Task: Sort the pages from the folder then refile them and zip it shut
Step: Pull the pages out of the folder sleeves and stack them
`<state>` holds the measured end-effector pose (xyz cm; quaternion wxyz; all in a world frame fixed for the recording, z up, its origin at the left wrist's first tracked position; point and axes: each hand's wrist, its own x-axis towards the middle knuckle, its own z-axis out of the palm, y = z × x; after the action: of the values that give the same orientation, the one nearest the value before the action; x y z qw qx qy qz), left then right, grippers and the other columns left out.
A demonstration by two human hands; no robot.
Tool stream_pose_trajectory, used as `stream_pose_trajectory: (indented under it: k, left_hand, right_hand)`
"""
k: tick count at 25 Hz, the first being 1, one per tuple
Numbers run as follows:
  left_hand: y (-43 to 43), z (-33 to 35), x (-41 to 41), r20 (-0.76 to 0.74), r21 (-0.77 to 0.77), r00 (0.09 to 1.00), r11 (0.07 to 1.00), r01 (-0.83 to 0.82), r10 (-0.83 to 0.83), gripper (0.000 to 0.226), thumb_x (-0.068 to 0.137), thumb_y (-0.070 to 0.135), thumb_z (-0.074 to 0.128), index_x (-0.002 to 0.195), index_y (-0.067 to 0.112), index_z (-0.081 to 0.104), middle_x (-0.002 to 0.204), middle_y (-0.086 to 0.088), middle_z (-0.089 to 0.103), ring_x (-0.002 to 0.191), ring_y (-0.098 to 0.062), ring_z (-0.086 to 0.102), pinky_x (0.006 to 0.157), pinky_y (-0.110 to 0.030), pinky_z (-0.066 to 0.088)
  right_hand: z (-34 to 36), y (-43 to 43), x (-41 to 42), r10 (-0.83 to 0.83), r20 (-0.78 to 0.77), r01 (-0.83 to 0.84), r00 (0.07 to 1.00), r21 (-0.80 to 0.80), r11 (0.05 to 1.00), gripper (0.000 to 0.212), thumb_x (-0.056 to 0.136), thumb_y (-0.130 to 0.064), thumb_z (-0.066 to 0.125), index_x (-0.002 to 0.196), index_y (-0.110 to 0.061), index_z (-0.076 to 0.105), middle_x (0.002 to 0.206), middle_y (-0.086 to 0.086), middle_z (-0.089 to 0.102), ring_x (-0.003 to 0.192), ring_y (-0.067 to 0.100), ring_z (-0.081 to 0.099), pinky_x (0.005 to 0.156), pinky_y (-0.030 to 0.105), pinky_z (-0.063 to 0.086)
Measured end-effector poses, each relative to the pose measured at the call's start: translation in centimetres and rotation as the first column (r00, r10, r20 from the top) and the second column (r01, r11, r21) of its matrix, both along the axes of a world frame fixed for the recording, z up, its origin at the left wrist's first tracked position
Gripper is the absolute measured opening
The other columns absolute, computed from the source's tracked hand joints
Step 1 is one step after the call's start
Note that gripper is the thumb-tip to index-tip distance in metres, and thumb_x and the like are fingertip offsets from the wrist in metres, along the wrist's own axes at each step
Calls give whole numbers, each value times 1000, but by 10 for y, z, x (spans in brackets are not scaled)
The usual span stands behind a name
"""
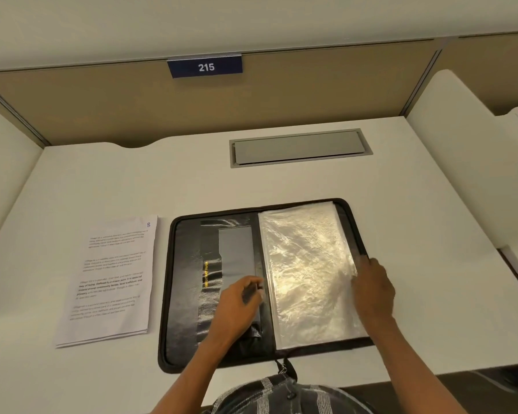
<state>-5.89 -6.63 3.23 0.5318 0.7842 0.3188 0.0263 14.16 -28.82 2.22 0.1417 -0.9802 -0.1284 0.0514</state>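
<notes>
Black zip folder (186, 279) lies open flat, centre of frame, on white worktop (102, 180). Right half: clear sleeves (305, 264), crinkled, glare bouncing off. Left half: black pocket panel, gold lettering. Left grip (237, 306) lower centre, fingers curled at spine by sleeves' inner edge; hold unclear. Right grip (371, 288) on sleeves' right edge. Printed pages (111, 279) stacked just left of folder, top sheet marked 8. Zip pull (284, 367) at folder's bottom edge. Grey flap (299, 147) upper centre, number plate (205, 67) 215 above.

Print on pages (111, 276) illegibly small, perhaps blurred
</notes>
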Motion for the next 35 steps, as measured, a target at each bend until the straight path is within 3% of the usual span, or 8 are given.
stream_pose_trajectory:
  k: [1, 3, 5, 8, 10, 13, 17, 35]
  left_hand:
    - [0, -3, 1, 9, 68, 1000, 998, 5, -5, 29, 103, 18, 63, 121, 40, 64, 121, 32, 62, 109, 22, 56, 103, -18, 46]
    - [0, -14, 8, 13, 274, 999, 962, 26, -30, 36, 105, 24, 59, 137, 38, 60, 146, 27, 48, 137, 15, 38, 119, -25, 32]
    - [2, -34, 13, -33, 457, 996, 885, 87, -81, 45, 109, 31, 49, 154, 35, 46, 166, 14, 25, 157, -4, 12, 128, -36, 12]
    - [7, -58, 12, -137, 587, 985, 793, 163, -101, 51, 112, 40, 32, 163, 35, 28, 173, 3, 12, 161, -13, -3, 131, -49, 8]
    - [7, -66, 9, -190, 627, 978, 755, 191, -89, 53, 113, 44, 27, 164, 36, 21, 174, 2, 8, 161, -13, -7, 131, -48, 4]
    - [5, -69, 7, -225, 651, 972, 732, 201, -66, 55, 113, 45, 24, 166, 33, 14, 175, 3, 3, 160, -14, -9, 131, -46, 0]
    - [5, -74, 8, -249, 672, 967, 708, 216, -59, 58, 112, 46, 21, 166, 31, 8, 175, 4, -1, 161, -15, -9, 130, -47, 1]
    - [23, -74, 98, -255, 645, 963, 727, 235, -86, 58, 112, 47, 19, 166, 33, 4, 174, 6, -5, 159, -12, -18, 131, -46, -4]
  right_hand:
    - [1, 13, -8, 64, 94, -61, 994, -28, 998, 37, 94, -3, 65, 130, -8, 58, 118, 11, 66, 103, 24, 64, 81, 31, 54]
    - [8, 53, -37, 228, 89, -239, 970, 153, 959, 50, 100, -11, 59, 149, -13, 46, 148, 5, 51, 132, 19, 53, 108, 27, 43]
    - [4, 94, -64, 481, 23, -474, 876, 221, 852, 59, 107, -26, 47, 161, -19, 24, 167, -5, 19, 154, 13, 19, 125, 31, 19]
    - [-27, 120, -80, 697, -17, -697, 717, -42, 716, 59, 110, -38, 24, 164, -18, 11, 171, -1, -2, 158, 16, -4, 129, 44, 8]
    - [-42, 110, -72, 672, -21, -669, 741, -120, 734, 59, 110, -42, 16, 164, -21, 8, 172, 0, -2, 158, 17, -10, 128, 46, 5]
    - [-47, 83, -54, 557, -3, -556, 830, -79, 828, 59, 110, -49, 14, 164, -29, 1, 172, -5, -8, 157, 15, -18, 129, 46, 1]
    - [-46, 47, -30, 437, 27, -434, 899, -80, 897, 63, 109, -54, 21, 164, -31, 3, 172, -3, -6, 158, 16, -10, 129, 48, 7]
    - [-45, 56, 57, 413, 42, -407, 910, -107, 907, 62, 107, -55, 23, 164, -35, 9, 172, -6, -1, 158, 14, -8, 128, 49, 11]
